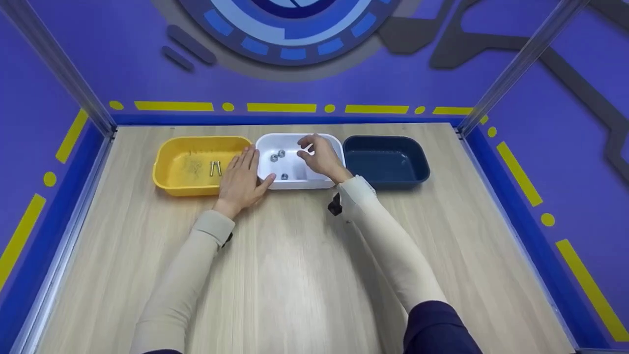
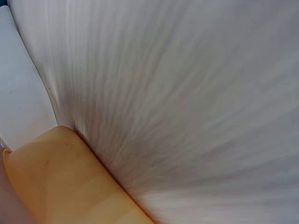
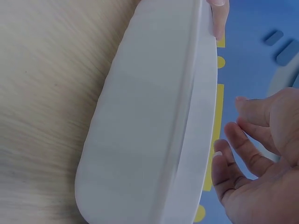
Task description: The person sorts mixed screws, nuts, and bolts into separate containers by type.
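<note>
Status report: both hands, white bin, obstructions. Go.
Left hand flat, touching white bin. Right hand open above it, empty. Three nuts inside. Nothing blocking.

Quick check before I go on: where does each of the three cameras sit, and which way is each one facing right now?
Head: worn above, looks forward and down at the table, three tubs, both forearms and hands.
Left wrist: low by the left hand, faces blurred tabletop beside the yellow tub; only a sliver of skin at the corner.
Right wrist: under the right hand, looks along the white tub outer wall; palm and fingers show.
Shared: all three show the white tub; a left fingertip touches its rim.
</note>
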`<act>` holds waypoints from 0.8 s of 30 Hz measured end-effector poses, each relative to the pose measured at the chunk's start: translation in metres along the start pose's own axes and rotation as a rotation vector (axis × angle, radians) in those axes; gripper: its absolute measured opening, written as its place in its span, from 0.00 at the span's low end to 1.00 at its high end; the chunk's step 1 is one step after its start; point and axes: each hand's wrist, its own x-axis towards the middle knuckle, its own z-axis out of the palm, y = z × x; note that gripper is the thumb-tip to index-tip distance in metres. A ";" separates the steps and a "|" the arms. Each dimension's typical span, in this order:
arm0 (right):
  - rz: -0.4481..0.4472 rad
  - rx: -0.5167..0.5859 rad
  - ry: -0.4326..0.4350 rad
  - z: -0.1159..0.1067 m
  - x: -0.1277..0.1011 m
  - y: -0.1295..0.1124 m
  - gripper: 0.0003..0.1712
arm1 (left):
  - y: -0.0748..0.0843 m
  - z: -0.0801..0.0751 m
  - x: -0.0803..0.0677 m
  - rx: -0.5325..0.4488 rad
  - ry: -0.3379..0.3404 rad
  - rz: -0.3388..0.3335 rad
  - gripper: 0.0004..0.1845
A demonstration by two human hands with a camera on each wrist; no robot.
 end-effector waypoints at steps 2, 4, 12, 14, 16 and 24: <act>-0.005 0.012 0.000 -0.002 -0.002 0.000 0.15 | 0.001 0.000 -0.001 -0.003 -0.003 -0.003 0.52; -0.011 0.010 -0.002 -0.004 -0.004 0.001 0.15 | 0.001 0.000 -0.001 0.000 -0.011 -0.003 0.52; -0.039 -0.025 -0.002 -0.015 -0.015 -0.003 0.16 | 0.000 -0.003 -0.002 0.009 -0.045 -0.012 0.52; -0.040 -0.042 -0.004 -0.019 -0.018 -0.004 0.17 | 0.000 -0.005 -0.003 0.013 -0.065 -0.016 0.52; -0.044 -0.054 -0.004 -0.025 -0.022 -0.005 0.17 | 0.001 -0.007 -0.003 0.020 -0.080 -0.021 0.52; -0.085 -0.044 0.011 -0.046 -0.037 0.000 0.18 | 0.006 -0.014 -0.001 0.001 -0.113 -0.027 0.52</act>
